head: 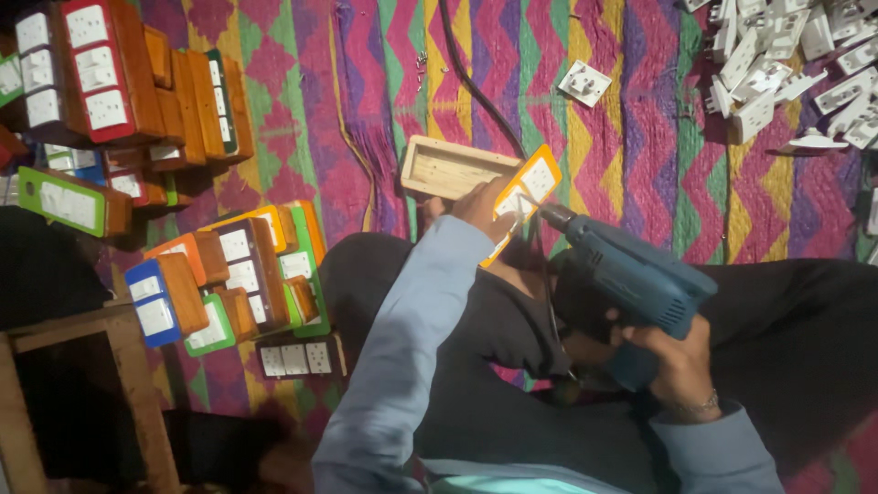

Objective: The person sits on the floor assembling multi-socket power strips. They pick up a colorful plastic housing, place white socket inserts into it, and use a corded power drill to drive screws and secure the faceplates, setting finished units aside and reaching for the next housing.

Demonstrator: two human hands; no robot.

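Mid screw-driving: left hand (pixel 482 207) clamped on the orange socket plate (pixel 526 194) over the wooden box (pixel 448 167) on the lap, right hand (pixel 672 352) gripping the blue drill (pixel 626 274); next probably needs the bit kept square.

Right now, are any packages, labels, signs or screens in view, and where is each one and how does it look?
None of these shows: no package, label, sign or screen.
Nearest in look are faceplates: an orange one with white sockets, under the left hand, on a wooden box.
The right hand holds a blue drill against it.
More boxes, with red, green and blue faceplates, lie stacked at left.
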